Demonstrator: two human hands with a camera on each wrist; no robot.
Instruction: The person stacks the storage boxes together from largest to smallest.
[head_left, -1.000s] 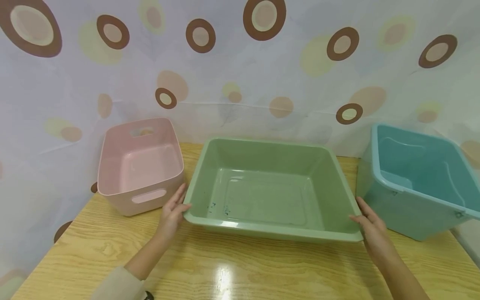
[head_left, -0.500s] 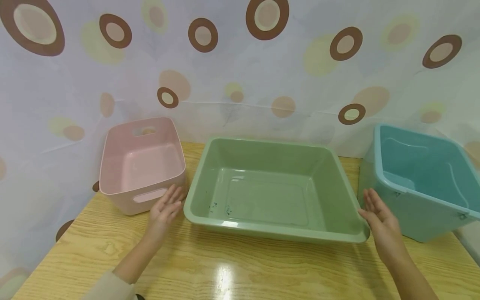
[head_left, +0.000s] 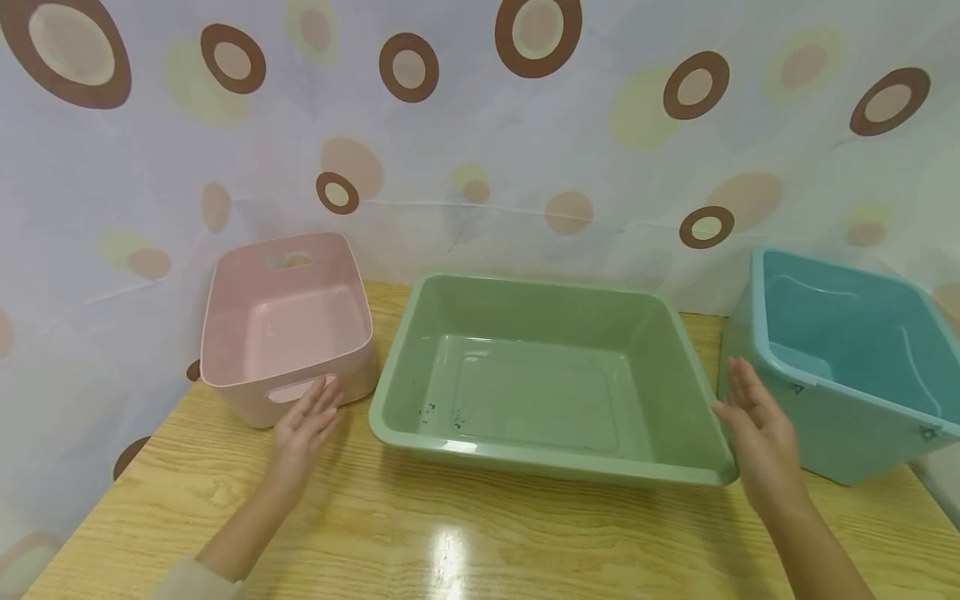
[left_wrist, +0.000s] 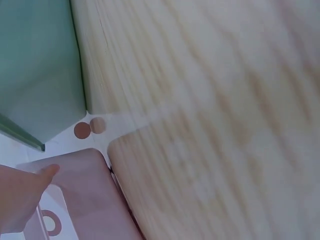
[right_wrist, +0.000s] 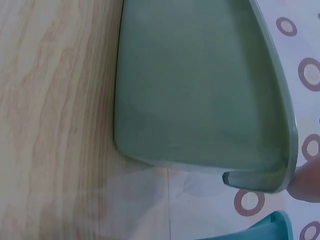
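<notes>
A green rectangular basin sits in the middle of the wooden table, with a few small blue marks on its floor. To its left is a pink basket with handle slots in its ends. My left hand is apart from the basin, its fingers extended in front of the pink basket's near slot; whether they touch the basket I cannot tell. At the basin's right rim stands my right hand, fingers straight. In the right wrist view a fingertip appears against the basin rim. Neither hand holds anything.
On the right stands a deep blue-green bin, close beside my right hand. A pale curtain patterned with circles hangs behind the table. Light reflects off the front part of the table.
Both hands have released the basin's rim. My left hand has moved left and nearer, toward the pink basket's front. My right hand's fingers have straightened and shifted slightly right.
</notes>
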